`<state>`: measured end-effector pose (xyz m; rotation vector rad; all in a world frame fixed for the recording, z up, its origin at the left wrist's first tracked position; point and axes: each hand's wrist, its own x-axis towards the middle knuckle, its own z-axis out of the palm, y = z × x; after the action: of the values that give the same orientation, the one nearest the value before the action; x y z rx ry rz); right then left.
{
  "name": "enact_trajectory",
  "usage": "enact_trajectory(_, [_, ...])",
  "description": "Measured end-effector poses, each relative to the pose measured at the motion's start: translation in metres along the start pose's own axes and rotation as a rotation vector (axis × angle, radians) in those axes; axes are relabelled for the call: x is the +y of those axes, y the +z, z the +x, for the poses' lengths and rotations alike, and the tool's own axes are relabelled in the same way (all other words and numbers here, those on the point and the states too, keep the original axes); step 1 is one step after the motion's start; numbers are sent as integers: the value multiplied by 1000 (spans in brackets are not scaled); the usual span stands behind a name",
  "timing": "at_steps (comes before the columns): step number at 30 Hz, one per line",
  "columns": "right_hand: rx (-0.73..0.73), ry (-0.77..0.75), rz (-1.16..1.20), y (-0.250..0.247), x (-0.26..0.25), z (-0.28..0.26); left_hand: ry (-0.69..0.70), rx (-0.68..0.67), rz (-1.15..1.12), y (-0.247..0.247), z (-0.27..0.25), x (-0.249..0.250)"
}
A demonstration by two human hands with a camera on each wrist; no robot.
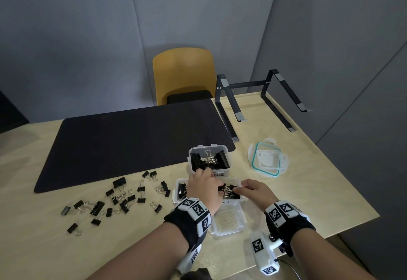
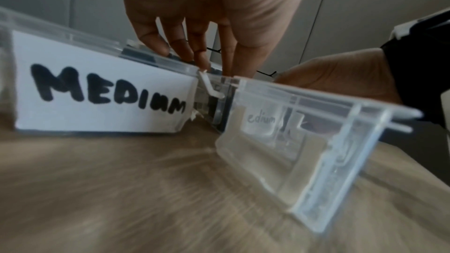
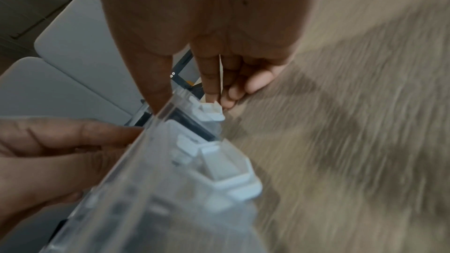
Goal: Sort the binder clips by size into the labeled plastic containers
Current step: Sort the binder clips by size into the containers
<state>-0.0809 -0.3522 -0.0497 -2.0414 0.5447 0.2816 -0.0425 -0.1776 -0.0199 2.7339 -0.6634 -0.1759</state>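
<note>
The medium container [image 1: 178,184] is sitting on the wooden table [image 1: 297,183] straight in front of me, its paper label reading "MEDIUM" [image 2: 102,91], and it is already holding several black binder clips [image 1: 229,190]. Both my hands are reaching into it. My left hand [image 1: 203,186] is hanging over the middle of the tub, fingers [image 2: 158,43] pointing down past the rim and touching the clips inside; I cannot tell whether they are gripping one. My right hand [image 1: 256,191] is coming in from the right side, thumb and forefinger drawn together at a clip's wire handles, the other fingers [image 3: 258,82] curling loosely outside the tub's wall; whether that pinch is really closed on the wire I cannot tell either.

Just beyond it the large container [image 1: 209,158] is standing with its near edge touching, big black clips and silver handles [image 1: 208,155] showing inside, its label partly hidden by my left hand. Just nearer to me, a third clear container [image 1: 226,220] is lying against the medium one.

To my left, the unsorted binder clips [image 1: 116,200] are lying scattered over the table in mixed sizes, near the front edge of a black desk mat [image 1: 132,139]. To the right, well apart, a clear lid with a teal seal [image 1: 267,158] is resting flat. Farther back a black laptop stand [image 1: 264,97] is standing on the table, and a yellow chair [image 1: 182,72] is waiting behind it.
</note>
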Motion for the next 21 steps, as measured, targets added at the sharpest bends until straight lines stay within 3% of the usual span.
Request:
enact_trajectory(10, [45, 42, -46, 4, -6, -2, -62, -8, -72, 2, 2, 0])
enact_trajectory(21, [-8, 27, -163, -1, -17, -8, 37, 18, -147, -1, -21, -17])
